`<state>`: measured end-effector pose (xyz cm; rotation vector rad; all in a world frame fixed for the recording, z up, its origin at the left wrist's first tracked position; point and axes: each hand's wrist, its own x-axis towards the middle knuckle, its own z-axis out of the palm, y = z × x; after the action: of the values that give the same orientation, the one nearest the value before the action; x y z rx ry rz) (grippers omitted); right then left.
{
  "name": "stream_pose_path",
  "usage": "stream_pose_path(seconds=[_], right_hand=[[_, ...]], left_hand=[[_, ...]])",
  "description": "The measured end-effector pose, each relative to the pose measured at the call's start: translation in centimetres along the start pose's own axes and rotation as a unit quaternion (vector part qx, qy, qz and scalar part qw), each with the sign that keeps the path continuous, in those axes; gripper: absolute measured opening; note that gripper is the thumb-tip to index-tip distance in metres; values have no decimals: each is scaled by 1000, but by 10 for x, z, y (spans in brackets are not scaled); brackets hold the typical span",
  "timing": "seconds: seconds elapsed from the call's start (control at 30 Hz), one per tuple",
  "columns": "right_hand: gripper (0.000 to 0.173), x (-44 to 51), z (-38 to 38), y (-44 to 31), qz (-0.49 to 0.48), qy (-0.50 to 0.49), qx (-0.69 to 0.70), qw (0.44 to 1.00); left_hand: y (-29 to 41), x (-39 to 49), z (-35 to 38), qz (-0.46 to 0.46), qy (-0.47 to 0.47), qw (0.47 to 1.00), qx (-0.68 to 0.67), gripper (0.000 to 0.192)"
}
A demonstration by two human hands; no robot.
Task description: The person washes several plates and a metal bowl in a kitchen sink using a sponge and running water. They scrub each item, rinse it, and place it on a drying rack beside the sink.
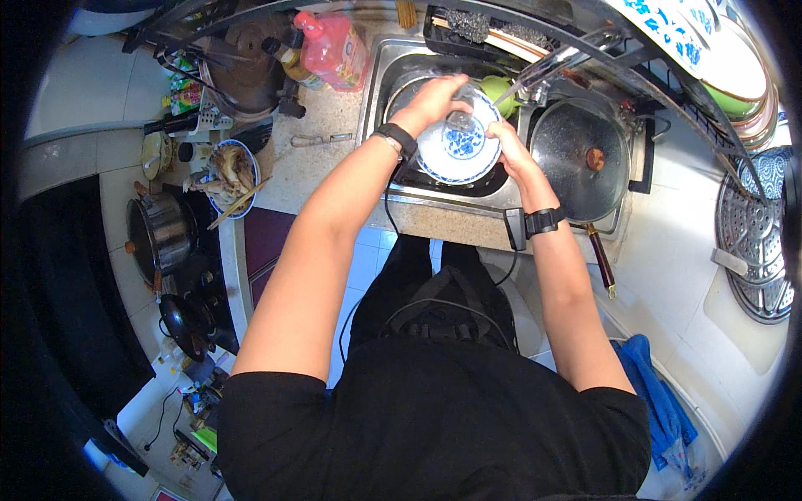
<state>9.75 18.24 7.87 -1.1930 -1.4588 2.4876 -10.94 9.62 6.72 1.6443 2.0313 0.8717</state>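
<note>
A white plate (432,153) with a blue floral centre and a patterned rim is tilted over the left basin of a steel sink (374,94). My right hand (515,150) grips its right edge, thumb on the face. At the plate's upper left lies my left hand (435,103), thumb and fingers apart; whether it grips the rim or only touches the face, I cannot tell. A clear, blurred patch, perhaps water, shows beside the left thumb. The faucet spout (564,59) reaches towards the plate from the upper right. Behind the plate, a green item (498,87) is partly hidden.
Over the right basin sits a pan (579,169) with a glass-like surface and a handle (601,260) past the counter edge. A pink pump bottle (335,53) stands left of the sink. Nearby is a bowl of food (235,175) with chopsticks. A dish rack (683,75) overhangs the right.
</note>
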Motion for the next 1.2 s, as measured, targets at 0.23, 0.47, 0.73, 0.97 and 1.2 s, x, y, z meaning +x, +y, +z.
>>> stream_pose_path(seconds=[0.23,0.47,0.73,0.97,1.2], right_hand=[[57,23,4,11,-155,101,18,983],[44,51,-6,51,-119,69,296,945],[34,65,20,73,89,86,317,940],[79,28,2,16,53,-28,535,843],[22,25,-5,-3,16,45,479,877]], left_hand=[[-2,-69,55,-478,133,768,-405,44],[41,-82,62,-467,106,521,-707,34],[43,-85,25,-383,227,886,-130,44],[37,-102,6,-236,215,948,13,53],[44,-120,26,-228,164,960,-4,72]])
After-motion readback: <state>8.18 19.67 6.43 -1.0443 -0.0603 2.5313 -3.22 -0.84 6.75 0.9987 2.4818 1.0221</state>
